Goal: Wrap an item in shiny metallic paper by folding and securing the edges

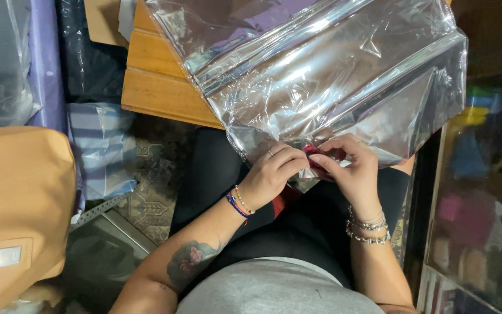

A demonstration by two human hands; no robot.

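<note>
My left hand (274, 174) and my right hand (350, 168) meet at the near edge of a large clear, shiny plastic bag (332, 75) that lies across a wooden table (152, 87). Both pinch a small red thing (312, 152) between their fingertips, right at the bag's edge. A strip of red (283, 200) hangs below my left hand over my lap; I cannot tell whether it is the same piece. My left wrist wears beaded bracelets, my right wrist silver ones.
A tan bag (18, 203) stands at the left. A blue-and-white striped cloth in plastic (103, 145) lies beside it on a patterned rug (158, 203). A glass-fronted cabinet (477, 203) with coloured things is at the right.
</note>
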